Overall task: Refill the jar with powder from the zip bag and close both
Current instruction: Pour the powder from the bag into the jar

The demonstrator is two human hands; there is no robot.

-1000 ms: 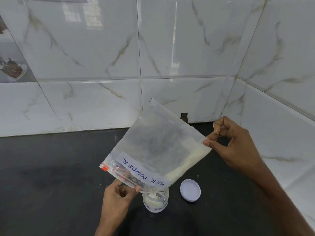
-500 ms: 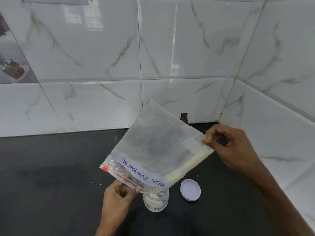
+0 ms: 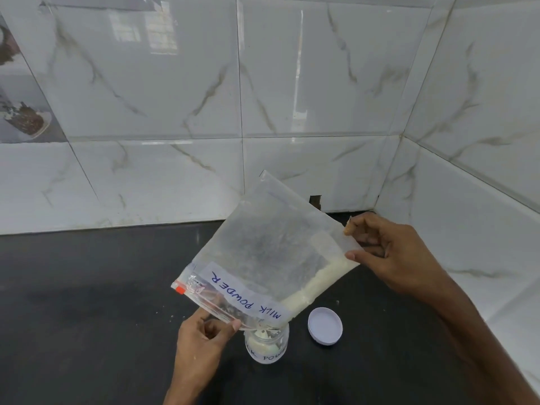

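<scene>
While the left hand (image 3: 204, 337) pinches the bag's (image 3: 263, 252) mouth over the jar (image 3: 267, 344) at lower centre, the right hand (image 3: 388, 252) grips its raised corner. Its long axis slopes down-left, funnelling powder (image 3: 318, 283) into the jar.

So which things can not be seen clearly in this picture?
- Jar mouth and fill level, head view: covered by the zip bag.
- Jar label: partly cut by the jar's curve.
- Left hand grip on the bag mouth: fingertips partly hidden by plastic.
- Right hand fingers behind the bag corner.
</scene>
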